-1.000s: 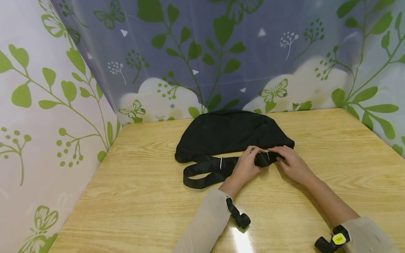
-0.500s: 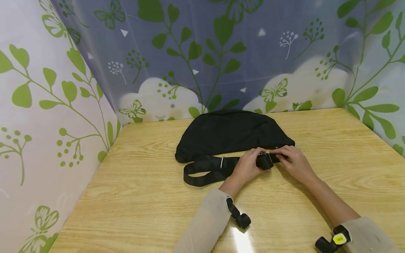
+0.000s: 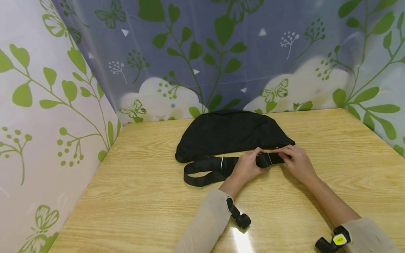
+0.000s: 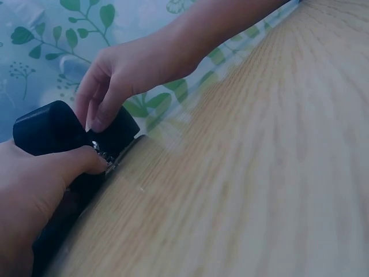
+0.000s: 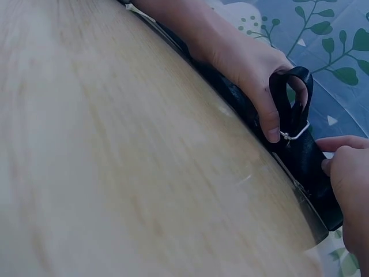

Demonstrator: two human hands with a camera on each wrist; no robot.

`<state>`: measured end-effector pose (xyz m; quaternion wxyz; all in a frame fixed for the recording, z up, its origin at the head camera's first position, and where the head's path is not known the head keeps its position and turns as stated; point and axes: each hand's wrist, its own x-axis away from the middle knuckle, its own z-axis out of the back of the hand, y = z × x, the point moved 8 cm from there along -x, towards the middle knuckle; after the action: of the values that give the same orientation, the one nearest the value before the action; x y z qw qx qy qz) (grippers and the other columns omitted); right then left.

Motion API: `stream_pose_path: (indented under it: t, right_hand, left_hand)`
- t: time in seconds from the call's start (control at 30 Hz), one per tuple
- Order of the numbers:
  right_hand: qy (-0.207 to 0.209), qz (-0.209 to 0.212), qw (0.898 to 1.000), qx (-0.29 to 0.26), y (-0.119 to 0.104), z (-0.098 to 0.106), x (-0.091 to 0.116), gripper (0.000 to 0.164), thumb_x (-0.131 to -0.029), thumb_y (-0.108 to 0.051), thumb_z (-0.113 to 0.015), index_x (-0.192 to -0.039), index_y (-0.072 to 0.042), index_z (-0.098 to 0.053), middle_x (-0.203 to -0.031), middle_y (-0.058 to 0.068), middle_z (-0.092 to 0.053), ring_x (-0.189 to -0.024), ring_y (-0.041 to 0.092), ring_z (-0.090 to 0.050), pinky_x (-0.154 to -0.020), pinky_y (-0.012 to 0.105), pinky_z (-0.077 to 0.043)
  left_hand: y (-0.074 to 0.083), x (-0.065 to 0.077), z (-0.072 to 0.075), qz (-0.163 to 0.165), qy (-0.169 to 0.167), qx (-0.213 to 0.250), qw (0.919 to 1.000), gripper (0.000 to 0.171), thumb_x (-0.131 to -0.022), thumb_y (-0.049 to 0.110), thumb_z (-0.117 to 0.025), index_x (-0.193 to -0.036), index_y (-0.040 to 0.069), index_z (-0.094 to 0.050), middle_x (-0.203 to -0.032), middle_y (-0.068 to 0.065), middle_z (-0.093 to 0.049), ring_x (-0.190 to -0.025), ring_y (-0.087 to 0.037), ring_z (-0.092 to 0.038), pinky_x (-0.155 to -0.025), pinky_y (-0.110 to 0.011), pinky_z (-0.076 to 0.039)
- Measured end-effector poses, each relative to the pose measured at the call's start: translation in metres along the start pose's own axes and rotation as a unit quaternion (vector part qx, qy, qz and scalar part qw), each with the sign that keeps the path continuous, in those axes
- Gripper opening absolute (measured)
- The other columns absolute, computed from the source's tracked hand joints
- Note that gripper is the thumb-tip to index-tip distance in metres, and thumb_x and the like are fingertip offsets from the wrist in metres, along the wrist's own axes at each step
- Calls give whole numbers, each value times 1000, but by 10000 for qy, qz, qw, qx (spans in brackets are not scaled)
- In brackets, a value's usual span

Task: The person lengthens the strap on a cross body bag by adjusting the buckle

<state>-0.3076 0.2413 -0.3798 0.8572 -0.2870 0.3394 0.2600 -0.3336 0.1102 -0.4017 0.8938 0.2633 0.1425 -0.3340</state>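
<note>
A black half-moon waist bag lies flat toward the back of the table, its black webbing strap looped in front of it. My left hand grips the strap just left of a silver metal slider. In the right wrist view, a small raised loop of webbing stands up at the slider, beside the left thumb. On the slider's other side my right hand pinches the strap between thumb and fingers, also visible in the left wrist view. The fingers partly hide the webbing.
A second silver slider sits on the strap left of the left hand. The wood-grain table extends around the bag. Leaf-patterned cloth hangs behind the table and at its sides. Black wrist mounts sit at both sleeves.
My right hand has shifted slightly right, and more strap shows between it and the slider. The small loop by the left fingers tipped toward me, then back. The bag has stayed put.
</note>
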Motion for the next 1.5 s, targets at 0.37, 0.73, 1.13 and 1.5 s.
stream_pose_path:
  t: [0.37,0.73,1.13,1.5]
  right_hand:
    - [206,-537,9981,211,-2,4,-1,25,-71,16,-69,-86,-4,-74,-79,8,-65,-71,24,-53,-64,32,-36]
    - [446,-697,9955,461,1,9,-1,25,-69,17,-69,-82,-4,-75,-77,10,-66,-69,27,-53,-60,30,-37]
    - [518,-1103,9903,667,11,15,0,24,-72,17,-65,-82,-3,-74,-76,15,-65,-68,30,-52,-60,41,-40]
    - [218,-600,9974,348,8,6,-1,24,-72,16,-63,-87,-1,-72,-85,14,-67,-77,30,-55,-73,44,-40]
  left_hand:
    - [-2,0,1,76,184,-83,9998,47,-73,33,-78,-110,15,-55,-86,-1,-63,-75,-9,-61,-66,-15,-45]
    - [-1,1,2,37,232,-92,9997,47,-72,32,-78,-110,16,-56,-88,-2,-64,-78,-9,-61,-67,-15,-45]
    - [-1,0,2,72,210,-66,9997,48,-72,32,-78,-112,17,-56,-93,0,-63,-82,-9,-60,-69,-15,-45]
    - [-3,1,0,12,128,19,9999,46,-74,30,-77,-113,17,-56,-96,-1,-63,-83,-10,-60,-71,-16,-44]
